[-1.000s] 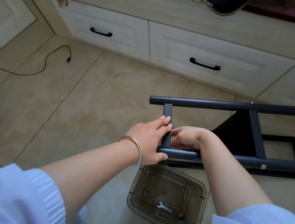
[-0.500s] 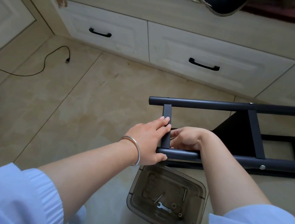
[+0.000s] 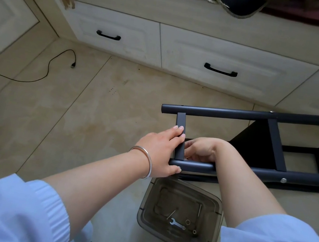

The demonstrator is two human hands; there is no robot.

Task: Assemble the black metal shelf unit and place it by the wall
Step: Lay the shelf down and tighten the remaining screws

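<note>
The black metal shelf unit (image 3: pixel 277 117) lies on its side on the tiled floor, its two round posts running left to right with flat crossbars between them. My left hand (image 3: pixel 159 152) grips the end crossbar (image 3: pixel 181 120) where it meets the near post (image 3: pixel 197 166), fingers over the bar and thumb under the post. My right hand (image 3: pixel 202 150) is curled just behind that same joint, its fingertips hidden between crossbar and post. A silver screw head (image 3: pixel 283 180) shows farther right on the near post.
A smoky clear plastic box (image 3: pixel 145 205) on the floor below my hands holds a small wrench (image 3: pixel 176 224), bolts and washers. Cream drawers (image 3: pixel 224 55) with black handles line the back. A black cable (image 3: pixel 49 68) lies on the floor at left.
</note>
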